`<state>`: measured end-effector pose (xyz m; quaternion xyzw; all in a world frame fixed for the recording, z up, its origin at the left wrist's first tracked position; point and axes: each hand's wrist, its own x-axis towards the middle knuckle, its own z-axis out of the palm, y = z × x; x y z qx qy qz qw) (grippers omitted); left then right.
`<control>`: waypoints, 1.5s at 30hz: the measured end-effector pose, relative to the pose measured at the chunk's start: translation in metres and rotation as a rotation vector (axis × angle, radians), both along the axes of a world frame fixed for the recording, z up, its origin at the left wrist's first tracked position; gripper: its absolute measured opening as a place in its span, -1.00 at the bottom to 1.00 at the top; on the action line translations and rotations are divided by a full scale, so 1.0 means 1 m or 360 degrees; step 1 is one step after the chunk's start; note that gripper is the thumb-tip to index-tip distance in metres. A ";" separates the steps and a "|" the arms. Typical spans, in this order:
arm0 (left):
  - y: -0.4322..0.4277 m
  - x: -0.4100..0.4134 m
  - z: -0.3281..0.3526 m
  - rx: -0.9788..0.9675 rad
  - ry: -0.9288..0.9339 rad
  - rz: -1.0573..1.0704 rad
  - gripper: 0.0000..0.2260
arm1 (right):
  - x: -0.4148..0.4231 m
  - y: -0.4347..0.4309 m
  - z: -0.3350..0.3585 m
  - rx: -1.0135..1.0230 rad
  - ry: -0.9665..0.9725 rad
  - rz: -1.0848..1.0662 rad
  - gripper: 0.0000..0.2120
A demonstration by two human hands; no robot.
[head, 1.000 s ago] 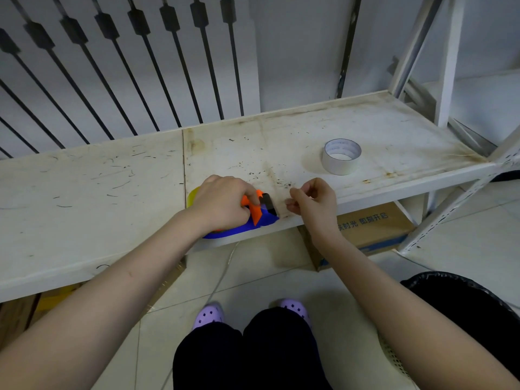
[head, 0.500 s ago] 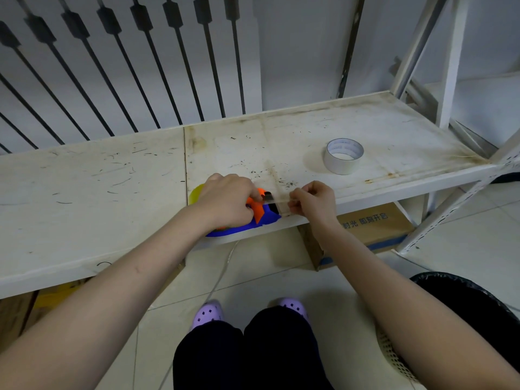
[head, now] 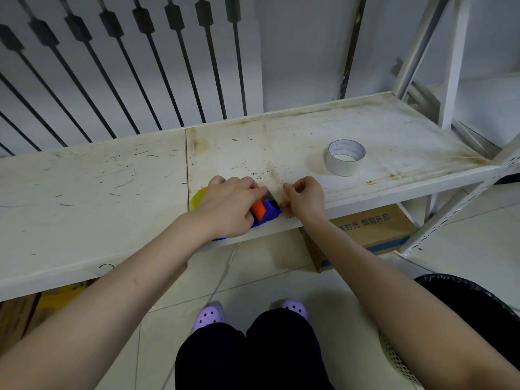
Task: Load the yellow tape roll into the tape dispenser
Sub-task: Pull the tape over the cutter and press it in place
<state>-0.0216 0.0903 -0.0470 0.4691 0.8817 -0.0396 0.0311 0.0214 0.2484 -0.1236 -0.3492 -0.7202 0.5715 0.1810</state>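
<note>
— From the head camera, how did the dispenser look?

— The tape dispenser (head: 267, 213) was blue with an orange flap, lying at the near edge of the white table (head: 112, 192). Only a sliver of the yellow tape roll (head: 197, 197) showed, at the dispenser's left end, just past the wrist.

— And the fingers?

— The left hand (head: 228, 206) lay over the dispenser, fingers curled down and clamped on its body, fingertips touching the top of the orange flap. The right hand (head: 305, 198) sat just right of the dispenser's nose, fingers pinched together; a pale strip seemed to run between the nose and the pinch, though I couldn't tell whether it was tape.

— Anything else on the table?

— A grey tape roll (head: 345, 157) stood farther right, well apart from both hands. A cardboard box (head: 371, 229) sat on the floor below.
</note>
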 end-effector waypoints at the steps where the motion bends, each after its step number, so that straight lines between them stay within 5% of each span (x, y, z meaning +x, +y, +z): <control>1: -0.001 0.001 0.001 0.0031 -0.0011 -0.0021 -0.51 | -0.002 0.000 0.000 0.0001 -0.0022 0.0000 -0.80; 22: 0.008 -0.003 0.006 -0.0300 0.0174 -0.0008 -0.69 | -0.038 0.008 0.008 0.0473 -0.0433 0.0230 -0.91; 33: 0.001 -0.016 0.010 -0.0047 -0.0068 0.0006 -0.66 | -0.055 0.013 0.011 0.0511 -0.0476 0.0397 -0.76; 45: 0.002 -0.022 0.006 -0.0034 -0.0135 0.0010 -0.68 | -0.040 0.025 0.022 0.0528 -0.0422 0.0518 -0.88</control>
